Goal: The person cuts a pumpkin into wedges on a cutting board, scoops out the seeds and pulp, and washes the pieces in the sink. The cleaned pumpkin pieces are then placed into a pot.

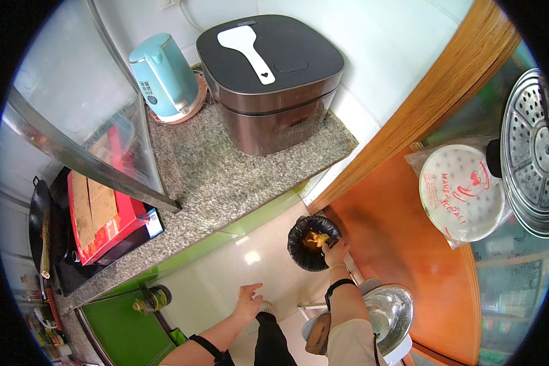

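Down on the floor stands a small trash bin lined with a black plastic bag (297,249), with yellow-orange scraps (318,239) inside. My right hand (335,254) is at the bin's right rim, its fingers curled over the bag-lined edge; the grip is partly hidden by the hand itself. My left hand (248,302) hangs over the tiled floor, lower left of the bin, with nothing in it and its fingers apart.
A rice cooker (274,114) topped by a white rice paddle (249,48) and a light-blue electric kettle (167,78) stand on the granite counter (196,183). A metal bowl (395,302) is beside my right arm. A steamer rack (530,155) and bagged lid (462,192) are right.
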Tool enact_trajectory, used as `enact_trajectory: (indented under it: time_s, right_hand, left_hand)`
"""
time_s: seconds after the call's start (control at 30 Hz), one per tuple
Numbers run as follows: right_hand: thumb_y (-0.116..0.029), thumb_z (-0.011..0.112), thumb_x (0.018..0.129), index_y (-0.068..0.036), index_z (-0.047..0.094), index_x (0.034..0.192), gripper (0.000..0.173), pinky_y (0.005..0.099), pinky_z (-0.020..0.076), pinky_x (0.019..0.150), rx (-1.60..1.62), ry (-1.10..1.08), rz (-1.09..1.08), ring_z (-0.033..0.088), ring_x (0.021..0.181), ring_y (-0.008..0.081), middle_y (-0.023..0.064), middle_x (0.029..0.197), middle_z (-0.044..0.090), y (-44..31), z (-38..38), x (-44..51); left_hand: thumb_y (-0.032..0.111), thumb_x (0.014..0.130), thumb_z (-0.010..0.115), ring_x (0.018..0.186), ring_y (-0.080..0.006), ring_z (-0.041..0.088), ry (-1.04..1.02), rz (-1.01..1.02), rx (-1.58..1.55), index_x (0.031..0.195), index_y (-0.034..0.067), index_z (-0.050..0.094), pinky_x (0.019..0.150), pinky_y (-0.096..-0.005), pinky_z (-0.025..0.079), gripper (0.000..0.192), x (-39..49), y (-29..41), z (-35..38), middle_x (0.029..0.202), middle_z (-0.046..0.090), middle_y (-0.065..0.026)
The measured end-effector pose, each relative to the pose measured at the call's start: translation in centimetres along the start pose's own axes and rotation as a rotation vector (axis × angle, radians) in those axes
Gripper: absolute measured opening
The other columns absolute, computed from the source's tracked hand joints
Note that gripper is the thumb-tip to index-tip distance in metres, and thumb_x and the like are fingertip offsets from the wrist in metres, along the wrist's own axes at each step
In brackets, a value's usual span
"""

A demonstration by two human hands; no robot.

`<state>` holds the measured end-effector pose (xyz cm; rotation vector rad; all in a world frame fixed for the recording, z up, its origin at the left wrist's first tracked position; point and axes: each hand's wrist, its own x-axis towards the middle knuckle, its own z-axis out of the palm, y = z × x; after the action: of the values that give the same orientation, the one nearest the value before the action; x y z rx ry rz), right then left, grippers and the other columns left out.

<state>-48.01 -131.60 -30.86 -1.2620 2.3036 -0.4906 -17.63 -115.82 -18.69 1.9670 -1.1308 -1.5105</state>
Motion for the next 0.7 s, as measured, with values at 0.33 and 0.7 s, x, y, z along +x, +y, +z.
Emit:
enact_trajectory:
  time_s: [0.33,0.7]
  right_hand:
    - [-0.004,0.074,0.081,0.000,0.046,0.127,0.055,0.0363,0.0520,0.073,0.520,-0.124,0.045,0.060,0.083,0.0245,0.0141,0.097,0.059,2.0,-2.6,2.2]
    - [-0.011,0.070,0.089,-0.010,0.050,0.125,0.041,0.0321,0.0534,0.067,0.801,-0.156,0.309,0.063,0.083,0.0184,0.0073,0.101,0.063,1.3,-1.2,2.5]
  left_hand:
    - [0.011,0.089,0.061,0.112,-0.0269,0.054,-0.051,-0.018,0.034,0.125,0.012,0.064,0.095,-0.0362,0.047,0.036,0.2,3.0,0.1,0.126,0.047,-0.0152]
    - [0.012,0.087,0.064,0.107,-0.0237,0.056,-0.044,-0.020,-0.072,0.120,0.012,0.067,0.094,-0.0355,0.047,0.033,1.4,0.2,0.2,0.121,0.050,-0.0140]
